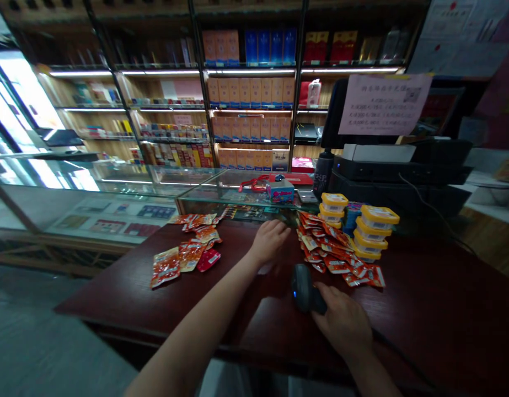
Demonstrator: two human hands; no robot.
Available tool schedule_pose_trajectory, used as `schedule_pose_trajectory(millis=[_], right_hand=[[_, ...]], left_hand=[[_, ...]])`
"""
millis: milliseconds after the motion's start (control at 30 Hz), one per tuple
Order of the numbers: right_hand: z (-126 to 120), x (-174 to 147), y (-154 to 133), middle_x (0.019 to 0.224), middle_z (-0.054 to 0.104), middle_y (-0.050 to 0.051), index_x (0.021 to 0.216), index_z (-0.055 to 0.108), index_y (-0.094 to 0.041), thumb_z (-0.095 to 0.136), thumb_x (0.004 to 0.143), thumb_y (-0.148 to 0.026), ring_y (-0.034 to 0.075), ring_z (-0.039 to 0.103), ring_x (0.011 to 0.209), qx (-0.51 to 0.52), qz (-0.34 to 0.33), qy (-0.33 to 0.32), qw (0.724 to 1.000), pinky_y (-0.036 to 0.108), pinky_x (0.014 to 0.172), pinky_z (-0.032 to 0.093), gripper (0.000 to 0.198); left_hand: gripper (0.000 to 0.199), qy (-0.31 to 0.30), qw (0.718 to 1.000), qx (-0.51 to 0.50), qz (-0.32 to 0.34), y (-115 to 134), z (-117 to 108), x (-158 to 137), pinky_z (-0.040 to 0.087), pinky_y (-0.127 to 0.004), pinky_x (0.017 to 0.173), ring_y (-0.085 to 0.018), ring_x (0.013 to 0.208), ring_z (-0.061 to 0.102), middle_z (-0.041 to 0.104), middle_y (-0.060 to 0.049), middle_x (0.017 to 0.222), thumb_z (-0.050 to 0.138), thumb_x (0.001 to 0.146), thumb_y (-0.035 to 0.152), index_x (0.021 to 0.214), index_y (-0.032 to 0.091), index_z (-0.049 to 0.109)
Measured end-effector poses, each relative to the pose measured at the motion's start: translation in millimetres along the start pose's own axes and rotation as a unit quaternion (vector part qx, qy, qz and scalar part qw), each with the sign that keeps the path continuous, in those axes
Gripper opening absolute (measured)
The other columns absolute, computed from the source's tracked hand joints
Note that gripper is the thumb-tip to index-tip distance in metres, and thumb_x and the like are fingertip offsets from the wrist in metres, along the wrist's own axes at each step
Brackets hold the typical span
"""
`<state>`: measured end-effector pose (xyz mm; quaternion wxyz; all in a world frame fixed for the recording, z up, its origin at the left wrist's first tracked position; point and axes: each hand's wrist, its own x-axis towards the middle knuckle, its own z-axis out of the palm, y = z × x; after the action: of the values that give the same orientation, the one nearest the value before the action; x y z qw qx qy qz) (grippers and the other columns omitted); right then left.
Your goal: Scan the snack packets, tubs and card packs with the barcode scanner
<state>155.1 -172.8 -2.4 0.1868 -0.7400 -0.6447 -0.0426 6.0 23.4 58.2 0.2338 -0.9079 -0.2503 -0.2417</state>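
Right hand (345,322) lower centre, grip wrapped round barcode scanner (303,288); left hand (268,241) flat on table (423,309), fingers spread, between red snack packets (337,256).

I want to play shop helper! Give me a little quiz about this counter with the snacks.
1. True or false: the right hand holds the black scanner.
2. Which lies nearest the left hand? A) the stacked yellow-lidded tubs B) the pile of red snack packets C) the printer
3. Fill in: the hands rest over a dark red ____.

Key:
1. True.
2. B. The red packets lie just to the right of that hand, and a second pile of packets lies further off to its left.
3. Counter.
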Motion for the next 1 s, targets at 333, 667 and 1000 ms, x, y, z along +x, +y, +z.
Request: schedule_pose_trajectory(millis=[333,667,1000], right_hand=[[-4.7,-1.5,-2.6,0.102,0.069,0.004,0.116,0.059,-0.025,0.054,0.08,-0.024,0.019,0.064,0.088,-0.009,0.005,-0.016,1.0,0.029,0.075,0.043,0.036],[-2.9,-2.2,-3.3,0.101,0.069,0.004,0.116,0.059,-0.023,0.054,0.082,-0.024,0.02,0.065,0.091,-0.02,-0.001,-0.004,1.0,0.03,0.075,0.043,0.034],[-3.8,-1.4,-2.8,0.1,0.068,0.005,0.114,0.059,-0.023,0.05,0.085,-0.026,0.019,0.064,0.089,-0.01,-0.005,-0.011,1.0,0.03,0.074,0.043,0.031]], left_hand=[[0.041,-0.108,0.818,0.08,-0.559,-106.3,-13.4,-80.7,0.03,-0.056,0.097,-0.04,0.125,0.038,0.051,-0.023,0.128,0.045,0.085,0.037,0.118,0.016,0.06],[0.055,-0.174,0.781,0.002,-0.6,-111.5,-3.7,-105.7,0.027,-0.067,0.092,-0.043,0.117,0.046,0.057,-0.018,0.124,0.037,0.082,0.059,0.122,0.027,0.059],[0.045,-0.155,0.849,-0.047,-0.503,-75.7,5.6,-78.0,0.032,-0.054,0.099,-0.036,0.122,0.046,0.059,-0.013,0.126,0.052,0.079,0.052,0.111,0.024,0.065]])
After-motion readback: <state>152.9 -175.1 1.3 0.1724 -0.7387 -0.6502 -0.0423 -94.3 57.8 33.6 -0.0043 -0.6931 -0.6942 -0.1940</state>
